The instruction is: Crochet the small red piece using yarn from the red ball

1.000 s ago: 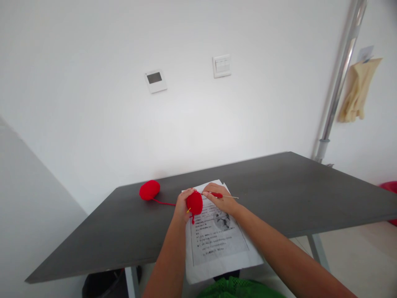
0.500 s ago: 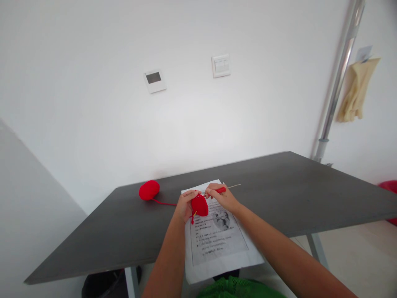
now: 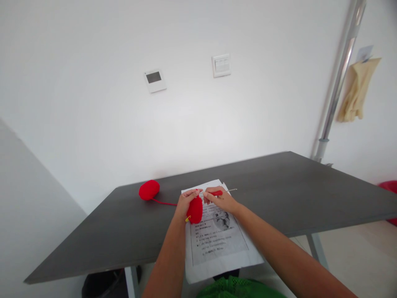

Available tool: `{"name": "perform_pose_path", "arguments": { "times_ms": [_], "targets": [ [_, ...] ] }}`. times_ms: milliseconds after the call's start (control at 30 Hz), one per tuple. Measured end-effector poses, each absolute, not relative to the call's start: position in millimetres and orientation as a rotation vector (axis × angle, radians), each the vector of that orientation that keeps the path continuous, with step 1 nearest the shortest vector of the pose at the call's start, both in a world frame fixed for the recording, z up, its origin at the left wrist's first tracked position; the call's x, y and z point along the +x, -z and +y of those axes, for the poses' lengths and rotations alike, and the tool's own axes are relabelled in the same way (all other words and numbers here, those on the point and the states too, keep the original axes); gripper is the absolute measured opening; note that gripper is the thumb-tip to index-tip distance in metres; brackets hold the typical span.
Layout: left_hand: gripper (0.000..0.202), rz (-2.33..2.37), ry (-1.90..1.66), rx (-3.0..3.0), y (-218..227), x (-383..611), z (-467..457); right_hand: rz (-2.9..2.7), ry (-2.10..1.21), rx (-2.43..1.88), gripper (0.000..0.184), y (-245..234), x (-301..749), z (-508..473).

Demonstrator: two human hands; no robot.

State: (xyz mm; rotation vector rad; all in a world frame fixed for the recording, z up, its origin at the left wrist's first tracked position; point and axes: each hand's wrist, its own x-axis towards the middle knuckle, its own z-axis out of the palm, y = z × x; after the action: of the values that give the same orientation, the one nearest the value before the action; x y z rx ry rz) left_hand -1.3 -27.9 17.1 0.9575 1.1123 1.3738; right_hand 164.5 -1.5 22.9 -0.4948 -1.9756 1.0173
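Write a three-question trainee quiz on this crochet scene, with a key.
1. True or false: the red yarn ball lies on the printed sheet.
2. The right hand holds: A a crochet hook; B scissors; C a pen.
3. Which hand grips the red crocheted piece?
Key: 1 false, it lies on the grey table beside the sheet; 2 A; 3 the left hand.

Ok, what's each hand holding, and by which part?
The left hand pinches the red crochet piece at its upper edge; the right hand grips the crochet hook by its red handle.
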Motion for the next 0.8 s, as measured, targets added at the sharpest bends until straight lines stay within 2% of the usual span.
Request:
{"name": "perform_pose_path", "arguments": {
  "times_ms": [267, 500, 800],
  "targets": [
    [0.045, 0.99, -1.466, 0.884, -17.0, -1.5, -28.5, -2.099, -0.612, -0.61, 0.029, -21.0, 163.2, 0.5],
    [0.06, 0.947, -1.407, 0.987, -23.5, 0.4, -34.9, -2.143, -0.521, -0.619, 0.025, -19.5, 164.1, 2.1],
    [0.06, 0.948, -1.376, 1.042, -21.7, 0.1, -34.8, -2.177, -0.508, -0.568, 0.021, -16.2, 164.7, 4.7]
  ]
}}
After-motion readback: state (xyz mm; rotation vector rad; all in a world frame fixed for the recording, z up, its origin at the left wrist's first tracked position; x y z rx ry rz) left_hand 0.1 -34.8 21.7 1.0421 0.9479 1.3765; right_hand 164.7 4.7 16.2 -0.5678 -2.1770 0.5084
